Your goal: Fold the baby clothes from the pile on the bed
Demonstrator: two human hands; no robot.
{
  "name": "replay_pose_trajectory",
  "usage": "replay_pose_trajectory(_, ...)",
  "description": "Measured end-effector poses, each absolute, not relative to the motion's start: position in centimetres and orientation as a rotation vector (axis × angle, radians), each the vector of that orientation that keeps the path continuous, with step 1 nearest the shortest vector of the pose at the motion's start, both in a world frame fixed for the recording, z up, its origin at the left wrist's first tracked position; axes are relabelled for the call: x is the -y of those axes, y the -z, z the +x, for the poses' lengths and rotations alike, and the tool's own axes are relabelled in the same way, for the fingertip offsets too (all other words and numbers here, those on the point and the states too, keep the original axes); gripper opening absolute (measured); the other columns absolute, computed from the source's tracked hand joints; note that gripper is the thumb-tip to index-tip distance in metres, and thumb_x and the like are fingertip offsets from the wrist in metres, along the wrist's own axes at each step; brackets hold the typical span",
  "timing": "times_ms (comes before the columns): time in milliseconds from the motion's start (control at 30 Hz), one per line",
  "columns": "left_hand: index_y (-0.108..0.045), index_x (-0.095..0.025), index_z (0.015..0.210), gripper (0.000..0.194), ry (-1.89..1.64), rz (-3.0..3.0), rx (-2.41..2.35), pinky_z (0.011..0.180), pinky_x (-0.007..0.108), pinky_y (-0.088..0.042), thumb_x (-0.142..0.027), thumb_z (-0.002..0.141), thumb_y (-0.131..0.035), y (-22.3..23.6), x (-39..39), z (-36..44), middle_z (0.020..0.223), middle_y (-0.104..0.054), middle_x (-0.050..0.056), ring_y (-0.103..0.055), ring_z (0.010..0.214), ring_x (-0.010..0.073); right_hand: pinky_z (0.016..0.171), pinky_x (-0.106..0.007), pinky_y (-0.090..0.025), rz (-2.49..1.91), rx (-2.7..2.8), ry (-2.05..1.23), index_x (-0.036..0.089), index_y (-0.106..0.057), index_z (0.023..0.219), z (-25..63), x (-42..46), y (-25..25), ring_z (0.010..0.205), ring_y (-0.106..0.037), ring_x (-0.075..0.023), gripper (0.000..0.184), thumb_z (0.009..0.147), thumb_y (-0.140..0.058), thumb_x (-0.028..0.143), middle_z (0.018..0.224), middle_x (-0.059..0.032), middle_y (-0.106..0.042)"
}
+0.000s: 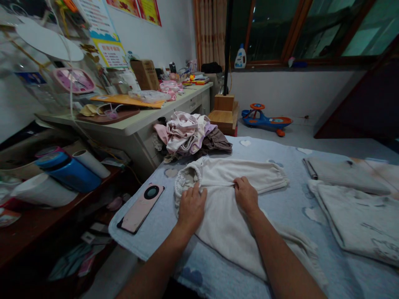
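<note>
A pair of cream-white trousers (230,216) lies spread on the pale blue bed cover (289,207), waistband to the left, one leg folded across the top. My left hand (190,205) lies flat on the cloth near the waistband, fingers stretched out. My right hand (246,194) rests on the fabric at the fold, fingers curled down and pinching the cloth.
A pink phone (141,207) lies at the bed's left edge. A heap of unfolded clothes (190,135) sits at the far left corner. Folded garments (349,199) lie on the right. A cluttered desk (131,120) and dark shelf (46,207) stand left; a toy car (264,118) is on the floor.
</note>
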State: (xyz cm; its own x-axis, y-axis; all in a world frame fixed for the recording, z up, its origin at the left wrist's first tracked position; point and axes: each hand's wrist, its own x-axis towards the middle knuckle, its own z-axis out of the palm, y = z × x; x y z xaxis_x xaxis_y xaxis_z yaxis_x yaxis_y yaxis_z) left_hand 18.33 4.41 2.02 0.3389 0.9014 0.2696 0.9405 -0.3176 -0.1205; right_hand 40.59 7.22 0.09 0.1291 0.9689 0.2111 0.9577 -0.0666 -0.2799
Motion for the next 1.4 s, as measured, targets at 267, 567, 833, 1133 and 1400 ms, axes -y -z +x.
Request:
replay_pose_trajectory(267, -0.061, -0.023, 0.125, 0.04, 0.254, -2.409, 1.636, 0.092, 0.046, -0.043, -0.013, 0.091, -0.045, -1.9, -3.2, 18.9, 0.141, -0.053, 0.012, -0.053, 0.113, 0.0312, 0.067, -0.026, -0.037, -2.042, 1.846, -0.07, 0.023, -0.064, 0.104, 40.7, -7.1, -0.1, 0.085, -0.059, -0.0148, 0.018, 0.095, -0.049, 0.022, 0.109, -0.0037, -0.062)
replay_pose_trajectory(567, -0.061, -0.023, 0.121, 0.031, 0.397, -2.444, 1.974, 0.092, 0.033, -0.045, -0.026, 0.095, -0.044, -4.4, -9.0, 14.4, 0.12, -0.066, 0.008, -0.061, 0.108, 0.023, 0.076, -0.025, -0.04, -1.926, 1.77, -0.122, 0.022, -0.065, 0.101, 40.9, -7.0, -0.5, 0.09, -0.058, -0.0159, 0.021, 0.093, -0.046, 0.018, 0.105, -0.0047, -0.062)
replay_pose_trajectory(833, -0.064, -0.021, 0.116, 0.033, 0.366, -2.233, 2.014, 0.089, 0.042, -0.046, -0.017, 0.093, -0.04, -4.4, -10.8, 13.5, 0.126, -0.061, 0.013, -0.059, 0.106, 0.0284, 0.079, -0.026, -0.04, -1.888, 1.716, -0.063, 0.02, -0.063, 0.101, 40.4, -6.8, -0.5, 0.092, -0.056, -0.0174, 0.021, 0.091, -0.045, 0.015, 0.104, -0.0064, -0.06)
replay_pose_trajectory(1133, -0.056, -0.023, 0.132, 0.038, 0.298, -2.744, 1.526, 0.111, 0.044, -0.031, -0.032, 0.097, -0.042, -2.2, -9.3, 19.8, 0.143, -0.053, 0.009, -0.043, 0.134, 0.0276, 0.093, -0.034, -0.034, -1.888, 1.776, 0.037, 0.02, -0.066, 0.096, 40.5, -6.5, -0.7, 0.106, -0.049, -0.0233, 0.019, 0.092, -0.048, 0.025, 0.112, -0.0097, -0.062)
replay_pose_trajectory(1400, -0.058, -0.03, 0.13, 0.052, 0.145, -2.835, 1.692, 0.104, 0.054, -0.035, -0.061, 0.094, -0.037, -2.4, -10.7, 20.4, 0.143, -0.052, 0.011, -0.046, 0.131, 0.0363, 0.083, -0.024, -0.038, -1.858, 1.97, -0.37, 0.017, -0.066, 0.091, 42.6, -7.9, -1.5, 0.096, -0.059, -0.0166, 0.031, 0.098, -0.038, 0.029, 0.104, -0.0083, -0.069)
